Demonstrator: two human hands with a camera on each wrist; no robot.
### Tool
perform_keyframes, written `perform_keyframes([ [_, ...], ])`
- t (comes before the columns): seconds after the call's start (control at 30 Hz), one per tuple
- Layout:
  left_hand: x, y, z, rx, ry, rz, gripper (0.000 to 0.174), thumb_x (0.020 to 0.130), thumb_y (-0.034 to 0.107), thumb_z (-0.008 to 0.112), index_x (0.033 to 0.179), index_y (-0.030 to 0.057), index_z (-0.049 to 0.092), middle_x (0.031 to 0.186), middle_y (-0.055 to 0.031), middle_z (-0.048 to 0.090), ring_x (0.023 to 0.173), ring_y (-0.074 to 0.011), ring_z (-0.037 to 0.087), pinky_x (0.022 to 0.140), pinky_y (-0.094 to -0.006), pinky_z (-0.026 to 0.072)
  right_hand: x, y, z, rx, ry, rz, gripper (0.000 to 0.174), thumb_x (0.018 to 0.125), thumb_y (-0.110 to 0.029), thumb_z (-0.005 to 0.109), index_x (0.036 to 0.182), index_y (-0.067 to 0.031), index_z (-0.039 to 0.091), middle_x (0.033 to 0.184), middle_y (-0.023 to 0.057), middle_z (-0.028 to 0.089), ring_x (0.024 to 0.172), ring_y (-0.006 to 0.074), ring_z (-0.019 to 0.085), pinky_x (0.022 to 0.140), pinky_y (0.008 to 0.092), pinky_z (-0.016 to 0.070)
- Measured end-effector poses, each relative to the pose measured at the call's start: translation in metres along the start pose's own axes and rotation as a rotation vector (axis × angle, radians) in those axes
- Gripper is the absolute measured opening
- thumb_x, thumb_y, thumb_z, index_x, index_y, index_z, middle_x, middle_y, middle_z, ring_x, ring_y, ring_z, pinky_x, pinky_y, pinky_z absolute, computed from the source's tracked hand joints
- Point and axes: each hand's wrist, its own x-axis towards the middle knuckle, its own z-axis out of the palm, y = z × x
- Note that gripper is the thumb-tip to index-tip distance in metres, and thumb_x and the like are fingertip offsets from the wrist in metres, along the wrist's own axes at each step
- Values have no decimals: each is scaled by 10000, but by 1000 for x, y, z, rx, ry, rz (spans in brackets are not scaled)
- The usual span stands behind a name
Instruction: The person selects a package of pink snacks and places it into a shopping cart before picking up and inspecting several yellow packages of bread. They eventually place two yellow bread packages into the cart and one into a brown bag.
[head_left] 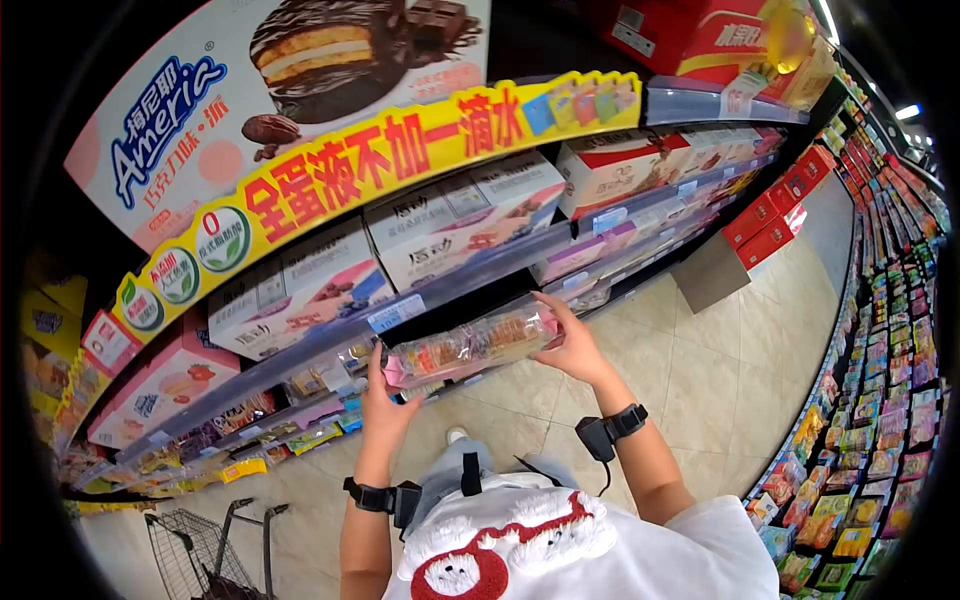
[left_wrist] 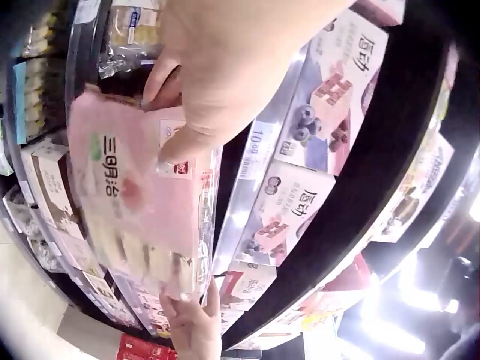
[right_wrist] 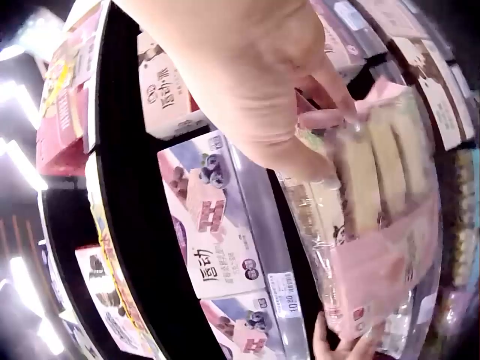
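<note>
A long pink and clear plastic package (head_left: 470,345) of sandwich-like pieces is held level between both hands, in front of a lower shelf. My left hand (head_left: 387,405) grips its left end, and my right hand (head_left: 577,345) grips the right end. In the left wrist view, the left hand's (left_wrist: 225,75) thumb lies on the pink face of the package (left_wrist: 127,172). In the right wrist view, the right hand (right_wrist: 262,82) pinches the clear part of the package (right_wrist: 382,247), where pale slices show through. Part of the fingers is behind the package.
White boxes with blueberry pictures (head_left: 465,215) stand on the shelf above the package, behind a price-tag rail (head_left: 400,312). A shopping cart (head_left: 205,550) is at the lower left. Red boxes (head_left: 765,225) stand beyond the shelf's far end. Another stocked shelf (head_left: 880,400) runs along the right.
</note>
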Motion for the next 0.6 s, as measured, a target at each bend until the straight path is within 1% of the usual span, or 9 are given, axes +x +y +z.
perform_keyframes([
  [0.03, -3, 13, 3, 18, 56, 32, 838, 560, 31, 718, 1289, 119, 314, 939, -135, 606, 746, -209, 602, 682, -298, 478, -3, -7, -8, -128, -16, -10, 762, 565, -72, 703, 1247, -165, 376, 1030, 135, 547, 740, 224, 576, 634, 311, 466],
  [0.07, -4, 8, 7, 53, 46, 15, 771, 569, 55, 722, 1252, 104, 367, 912, -135, 612, 734, -201, 602, 669, -295, 475, -6, -7, -14, -258, 36, -46, 706, 556, -129, 711, 1198, -142, 419, 874, 156, 586, 670, 280, 584, 623, 317, 467],
  [0.13, -8, 12, 14, 108, 56, -41, 593, 588, 124, 735, 1126, 60, 495, 862, -154, 615, 715, -178, 602, 637, -286, 469, -13, 1, -26, -251, 74, -89, 625, 572, -99, 703, 1151, -98, 468, 748, 113, 582, 624, 203, 579, 600, 280, 466],
  [0.17, -12, 20, 18, 120, 51, -26, 593, 585, 134, 741, 1120, 55, 498, 862, -157, 614, 713, -181, 602, 634, -288, 470, -17, 6, -33, -244, 98, -109, 585, 579, -84, 699, 1127, -77, 492, 685, 91, 580, 601, 165, 577, 588, 262, 465],
  [0.2, -16, 28, 23, 134, 44, -9, 594, 582, 143, 746, 1114, 49, 500, 861, -160, 613, 711, -184, 603, 631, -290, 470, -24, 8, -41, -247, 102, -78, 538, 582, -112, 704, 1082, -42, 517, 740, 115, 608, 612, 174, 589, 589, 274, 468],
  [0.33, -32, 33, 45, 212, -10, 50, 554, 588, 189, 755, 1058, 20, 517, 803, -156, 614, 684, -204, 605, 622, -290, 471, -49, 20, -69, -312, 106, -94, 508, 587, -156, 710, 1044, -18, 535, 728, 114, 607, 607, 180, 588, 585, 274, 470],
  [0.43, -47, 41, 59, 215, -36, 40, 542, 593, 208, 754, 1042, 16, 519, 755, -151, 612, 653, -209, 602, 604, -290, 468, -64, 31, -82, -255, 117, -87, 508, 579, -221, 714, 1031, -54, 554, 688, 131, 602, 619, 252, 598, 594, 309, 470],
  [0.53, -62, 50, 68, 208, -42, -17, 550, 594, 228, 753, 1040, 13, 516, 726, -150, 608, 630, -216, 596, 587, -293, 463, -73, 39, -89, -134, 104, -62, 478, 600, -200, 710, 1026, -44, 558, 707, 126, 613, 627, 222, 605, 601, 288, 471],
  [0.6, -69, 56, 72, 205, -26, -31, 559, 593, 242, 753, 1045, 16, 513, 719, -151, 606, 623, -222, 594, 581, -296, 461, -78, 34, -91, -143, 100, -32, 475, 610, -175, 710, 1036, -37, 552, 729, 122, 619, 638, 203, 610, 609, 281, 472],
])
